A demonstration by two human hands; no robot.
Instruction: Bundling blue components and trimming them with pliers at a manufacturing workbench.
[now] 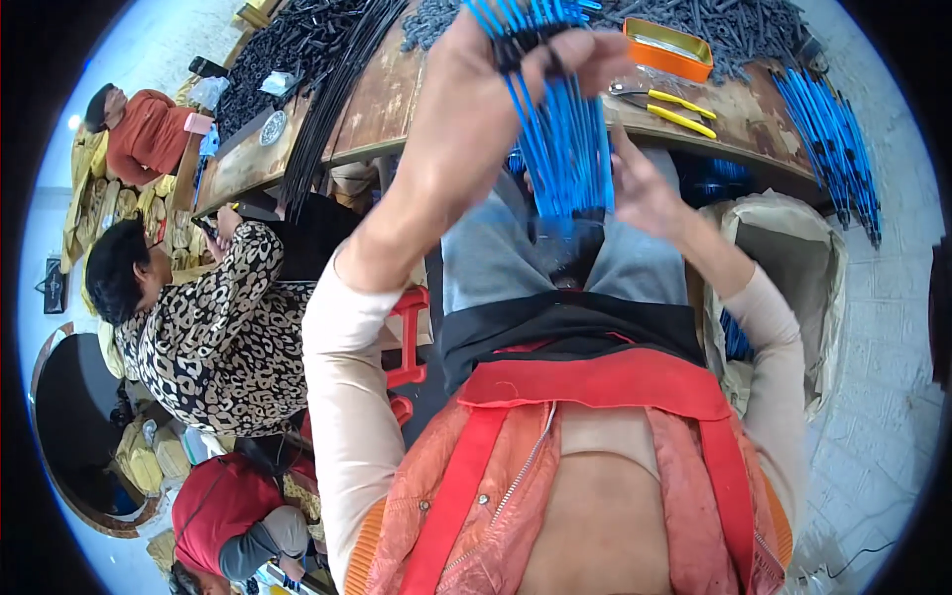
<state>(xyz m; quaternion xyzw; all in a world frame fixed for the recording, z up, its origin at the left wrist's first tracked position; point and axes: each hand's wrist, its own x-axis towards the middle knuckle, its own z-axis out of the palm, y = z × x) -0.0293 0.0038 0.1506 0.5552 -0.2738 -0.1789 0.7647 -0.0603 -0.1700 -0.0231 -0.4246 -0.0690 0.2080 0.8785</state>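
Observation:
A bundle of thin blue rods with black fittings (573, 164) hangs over my lap at the table's front edge. My left hand (496, 84) is closed around its upper part, where the black fittings sit. The rods' lower ends point down toward my knees. Beside the bundle's lower right side is my right hand (647, 193), slightly blurred, its thumb raised and fingers apart. Some of its fingers are hidden by the rods, and whether it touches them I cannot make out. Yellow-handled pliers (669, 107) lie on the table just right of the bundle.
The wooden table (372, 109) carries heaps of black parts (297, 59), grey parts (734, 35), long black rods (332, 119) and an orange tin (668, 50). More blue rods (828, 144) overhang its right edge. A fabric-lined bin (828, 268) stands right. Several people (213, 327) sit left.

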